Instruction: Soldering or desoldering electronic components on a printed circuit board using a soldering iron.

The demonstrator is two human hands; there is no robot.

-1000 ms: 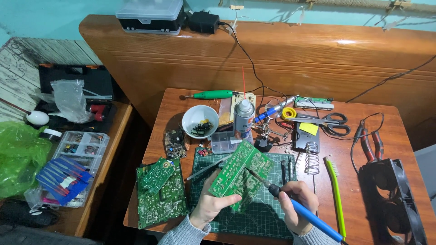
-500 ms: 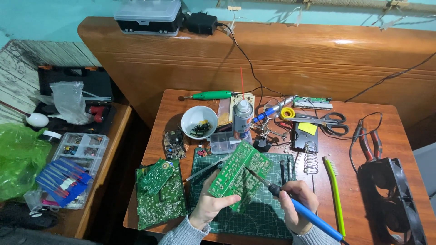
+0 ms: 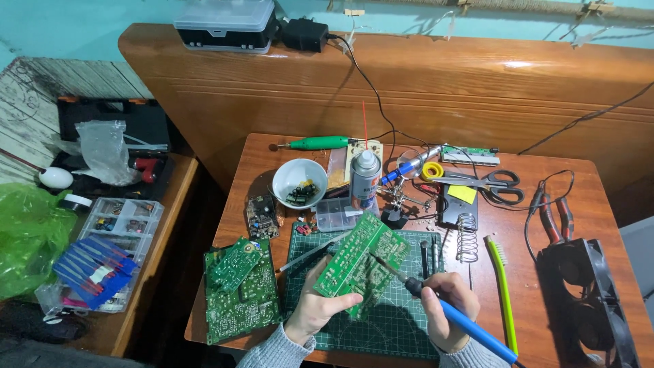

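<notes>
My left hand grips the green circuit board, tilted up over the cutting mat nr the bench's front edge. Right hand clenched round the blue soldering iron, tip touching the board's face. Two more boards lie at front-left corner.

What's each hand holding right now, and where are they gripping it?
The left hand holds a green circuit board by its lower edge. The right hand grips a blue soldering iron near the front of its handle.
</notes>
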